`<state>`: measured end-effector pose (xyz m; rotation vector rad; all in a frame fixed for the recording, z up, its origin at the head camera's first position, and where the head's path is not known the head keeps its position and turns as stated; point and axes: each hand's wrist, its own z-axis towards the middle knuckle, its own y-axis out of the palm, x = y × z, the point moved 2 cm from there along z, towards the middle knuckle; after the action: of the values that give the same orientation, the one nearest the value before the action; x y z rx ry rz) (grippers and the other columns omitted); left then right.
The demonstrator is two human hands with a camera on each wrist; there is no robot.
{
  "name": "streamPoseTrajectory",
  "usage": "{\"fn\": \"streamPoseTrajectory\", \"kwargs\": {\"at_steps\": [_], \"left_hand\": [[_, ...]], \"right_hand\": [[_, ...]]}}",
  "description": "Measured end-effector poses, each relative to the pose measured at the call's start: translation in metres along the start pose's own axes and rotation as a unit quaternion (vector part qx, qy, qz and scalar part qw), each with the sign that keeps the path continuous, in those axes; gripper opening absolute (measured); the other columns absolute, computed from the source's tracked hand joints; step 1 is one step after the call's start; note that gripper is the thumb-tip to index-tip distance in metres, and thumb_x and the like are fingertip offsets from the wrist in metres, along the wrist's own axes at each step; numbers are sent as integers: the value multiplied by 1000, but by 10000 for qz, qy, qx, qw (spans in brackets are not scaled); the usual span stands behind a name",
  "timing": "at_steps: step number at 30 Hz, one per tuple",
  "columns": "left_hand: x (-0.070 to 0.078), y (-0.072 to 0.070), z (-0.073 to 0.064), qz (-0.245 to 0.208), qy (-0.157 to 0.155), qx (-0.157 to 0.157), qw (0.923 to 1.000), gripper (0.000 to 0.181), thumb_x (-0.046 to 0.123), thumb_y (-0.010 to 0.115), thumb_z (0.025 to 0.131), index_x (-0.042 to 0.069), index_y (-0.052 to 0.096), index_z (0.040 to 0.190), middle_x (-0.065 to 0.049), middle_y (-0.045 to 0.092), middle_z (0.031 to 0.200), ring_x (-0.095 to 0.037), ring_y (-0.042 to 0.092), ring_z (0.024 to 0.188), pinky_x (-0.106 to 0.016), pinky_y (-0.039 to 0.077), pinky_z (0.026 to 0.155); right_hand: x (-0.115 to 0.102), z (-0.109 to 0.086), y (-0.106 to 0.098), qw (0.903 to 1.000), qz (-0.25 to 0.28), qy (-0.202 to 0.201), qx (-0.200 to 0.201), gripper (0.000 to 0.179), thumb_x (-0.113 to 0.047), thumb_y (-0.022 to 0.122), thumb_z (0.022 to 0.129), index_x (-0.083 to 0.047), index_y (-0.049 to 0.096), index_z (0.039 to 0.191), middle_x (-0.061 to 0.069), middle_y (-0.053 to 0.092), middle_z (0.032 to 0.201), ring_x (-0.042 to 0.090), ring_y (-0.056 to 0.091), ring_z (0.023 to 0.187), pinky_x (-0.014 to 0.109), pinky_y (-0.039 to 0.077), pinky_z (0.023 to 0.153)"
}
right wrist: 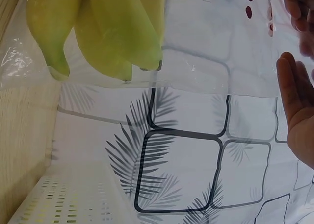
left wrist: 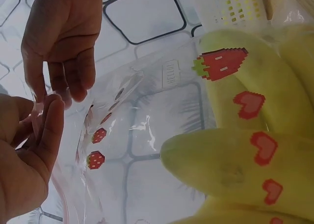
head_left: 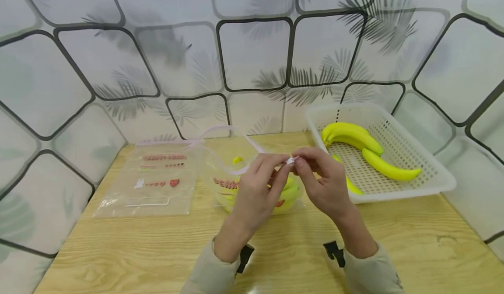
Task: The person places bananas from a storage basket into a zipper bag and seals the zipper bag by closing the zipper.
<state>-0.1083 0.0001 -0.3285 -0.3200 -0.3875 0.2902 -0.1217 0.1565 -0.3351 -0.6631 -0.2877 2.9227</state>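
A clear zip bag (head_left: 226,183) with pink edging and printed red strawberries and hearts stands on the table, its mouth gaping on the left. Inside it are yellow bananas (left wrist: 230,170), seen close up in both wrist views. At the right end of the bag's pink edge, a small white zip slider (head_left: 290,160) shows between the fingertips of both hands. My left hand (head_left: 257,189) pinches the edge from the left. Against it, my right hand (head_left: 324,184) pinches the same spot with thumb and forefinger.
To the right stands a white perforated basket (head_left: 429,191) holding bananas (head_left: 387,165). A second clear zip bag (head_left: 157,197) with the same kind of print lies flat on the left of the wooden table (head_left: 130,254). A patterned cloth (head_left: 252,53) closes off the back and sides.
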Motion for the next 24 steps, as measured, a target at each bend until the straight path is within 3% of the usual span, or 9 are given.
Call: {"fn": "streamPoseTrajectory", "kwargs": {"at_steps": [6,14,20,24], "left_hand": [[-2,-2,3,136,246,143,9995,12,-1,67,92,-2,64,103,-11,62,93,-13,59,67,-12,49,63],[-3,-4,5,574,513,323,9965,5,2,61,96,-2,64,99,-11,64,91,-16,64,75,-17,54,67],[-4,-7,6,734,419,313,9959,7,4,62,97,-1,65,101,-10,64,92,-15,62,72,-18,53,65],[-5,-10,5,737,357,252,9963,9,4,63,96,-1,66,103,-11,63,94,-15,60,70,-17,51,61]], "right_hand": [[-7,3,4,10000,-40,-15,-59,27,-17,56,102,9,62,97,15,66,85,12,69,74,20,58,69],[-12,4,6,9983,458,326,157,16,-1,56,99,14,58,96,19,63,84,12,70,78,21,58,71],[-12,2,5,9967,409,621,314,22,-5,55,100,16,56,95,18,64,83,8,70,77,22,59,70],[-12,2,5,9971,543,484,234,17,0,54,99,17,56,97,19,64,84,10,70,77,22,59,70]]}}
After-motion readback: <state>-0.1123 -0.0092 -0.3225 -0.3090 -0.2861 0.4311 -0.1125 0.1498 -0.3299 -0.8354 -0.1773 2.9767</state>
